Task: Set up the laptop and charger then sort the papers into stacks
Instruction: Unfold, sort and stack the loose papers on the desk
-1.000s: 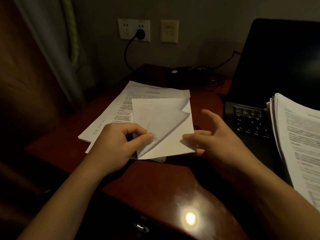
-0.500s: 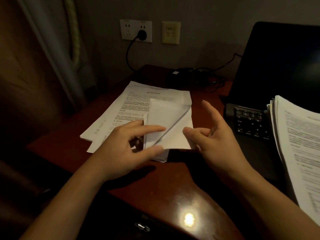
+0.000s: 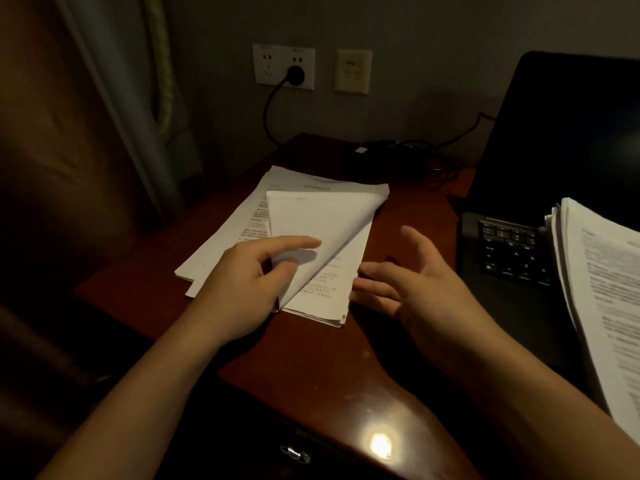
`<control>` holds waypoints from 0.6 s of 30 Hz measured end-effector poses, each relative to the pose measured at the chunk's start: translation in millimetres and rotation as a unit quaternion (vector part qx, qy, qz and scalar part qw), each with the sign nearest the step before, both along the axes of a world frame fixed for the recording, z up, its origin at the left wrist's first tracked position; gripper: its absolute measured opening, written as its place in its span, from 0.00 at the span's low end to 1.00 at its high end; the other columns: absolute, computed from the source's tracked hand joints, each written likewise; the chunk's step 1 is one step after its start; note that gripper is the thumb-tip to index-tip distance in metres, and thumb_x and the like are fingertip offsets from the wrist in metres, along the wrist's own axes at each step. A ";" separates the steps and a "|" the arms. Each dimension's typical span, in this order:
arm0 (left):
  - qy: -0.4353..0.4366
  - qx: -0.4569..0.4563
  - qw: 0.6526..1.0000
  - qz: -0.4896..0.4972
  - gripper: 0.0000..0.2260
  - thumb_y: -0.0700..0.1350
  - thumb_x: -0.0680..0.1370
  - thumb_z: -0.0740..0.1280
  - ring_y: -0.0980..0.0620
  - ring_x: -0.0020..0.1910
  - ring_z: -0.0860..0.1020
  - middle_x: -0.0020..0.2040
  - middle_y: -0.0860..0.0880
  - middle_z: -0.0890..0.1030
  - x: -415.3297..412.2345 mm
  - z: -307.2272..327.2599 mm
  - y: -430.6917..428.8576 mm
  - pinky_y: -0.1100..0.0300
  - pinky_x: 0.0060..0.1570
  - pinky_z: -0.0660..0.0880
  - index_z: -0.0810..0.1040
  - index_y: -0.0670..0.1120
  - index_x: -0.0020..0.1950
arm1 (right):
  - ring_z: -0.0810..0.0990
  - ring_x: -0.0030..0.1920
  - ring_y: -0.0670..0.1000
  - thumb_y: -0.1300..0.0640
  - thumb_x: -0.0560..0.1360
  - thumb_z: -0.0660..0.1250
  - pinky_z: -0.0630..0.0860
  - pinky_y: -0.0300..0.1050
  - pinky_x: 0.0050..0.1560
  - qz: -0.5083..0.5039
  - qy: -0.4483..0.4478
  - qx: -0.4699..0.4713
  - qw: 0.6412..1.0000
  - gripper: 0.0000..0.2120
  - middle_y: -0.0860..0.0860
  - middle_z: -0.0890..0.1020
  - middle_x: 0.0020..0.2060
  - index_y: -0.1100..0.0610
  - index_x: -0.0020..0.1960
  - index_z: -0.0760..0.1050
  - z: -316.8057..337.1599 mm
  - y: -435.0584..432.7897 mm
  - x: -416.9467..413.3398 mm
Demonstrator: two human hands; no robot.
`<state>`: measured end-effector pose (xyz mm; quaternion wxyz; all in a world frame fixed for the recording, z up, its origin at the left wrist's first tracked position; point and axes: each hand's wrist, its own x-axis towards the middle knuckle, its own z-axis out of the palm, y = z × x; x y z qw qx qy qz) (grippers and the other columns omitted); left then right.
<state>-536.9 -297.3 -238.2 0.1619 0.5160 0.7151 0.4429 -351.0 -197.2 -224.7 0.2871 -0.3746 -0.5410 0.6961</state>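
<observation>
A stack of printed papers (image 3: 325, 292) lies on the dark red desk (image 3: 311, 362). My left hand (image 3: 246, 285) pinches the top sheet (image 3: 311, 220) by its lower corner and holds it folded back to the left, blank side up. My right hand (image 3: 412, 282) hovers open just right of the stack, its fingertips close to the stack's right edge. More printed sheets (image 3: 225, 244) lie spread under and left of the stack. An open black laptop (image 3: 554, 161) stands at the right. A second pile of papers (image 3: 602, 292) rests on its keyboard. The charger brick (image 3: 367, 154) lies at the back.
A black plug (image 3: 295, 75) sits in the white wall socket (image 3: 282, 65), its cable running down to the desk. A beige wall plate (image 3: 352, 71) is beside the socket. A curtain (image 3: 121, 98) hangs at the left. A drawer handle (image 3: 294, 453) shows below the desk's front edge.
My left hand has turned the top sheet further over to the left, so the printed page beneath now shows. My right hand has let go of the sheet and opened beside the stack.
</observation>
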 end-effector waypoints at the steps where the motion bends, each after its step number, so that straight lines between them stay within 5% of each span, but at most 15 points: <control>1: -0.018 -0.011 1.000 -0.003 0.15 0.44 0.83 0.64 0.61 0.48 0.78 0.58 0.63 0.78 -1.7 0.4 0.7 0.60 0.33 0.79 0.81 0.65 0.58 | 0.88 0.46 0.54 0.64 0.76 0.72 0.84 0.51 0.47 0.009 -0.018 0.006 1.000 0.44 0.61 0.75 0.68 0.34 0.78 0.53 1.0 -0.7 -2.7; 5: -0.043 -0.016 0.999 0.000 0.13 0.44 0.82 0.65 0.60 0.51 0.78 0.58 0.68 0.76 -2.9 0.6 2.0 0.66 0.34 0.75 0.84 0.61 0.56 | 0.87 0.39 0.48 0.62 0.74 0.74 0.81 0.38 0.34 0.056 -0.108 0.104 0.987 0.50 0.53 0.87 0.46 0.38 0.80 0.45 3.0 -7.7 -14.2; 7: -0.027 -0.002 1.000 0.017 0.13 0.43 0.82 0.64 0.62 0.49 0.78 0.56 0.67 0.77 -1.2 0.2 1.9 0.62 0.36 0.78 0.84 0.60 0.55 | 0.86 0.37 0.46 0.64 0.74 0.75 0.78 0.34 0.30 0.060 -0.130 0.145 0.979 0.51 0.51 0.87 0.38 0.38 0.80 0.44 5.7 -9.6 -16.3; 12: 0.114 0.059 0.989 0.068 0.14 0.39 0.80 0.64 0.63 0.40 0.74 0.43 0.55 0.77 7.5 4.4 -5.0 0.70 0.30 0.71 0.84 0.55 0.56 | 0.84 0.31 0.50 0.67 0.74 0.72 0.78 0.37 0.32 0.043 -0.130 0.152 0.979 0.51 0.53 0.85 0.32 0.39 0.81 0.44 15.4 2.5 14.8; 18: 0.082 -0.038 0.994 -0.062 0.11 0.49 0.80 0.66 0.74 0.52 0.70 0.58 0.61 0.76 26.1 1.3 0.5 0.74 0.40 0.73 0.82 0.61 0.59 | 0.85 0.35 0.49 0.63 0.74 0.74 0.78 0.38 0.36 0.020 -0.118 0.155 0.981 0.48 0.53 0.86 0.36 0.39 0.81 0.48 13.3 6.4 31.2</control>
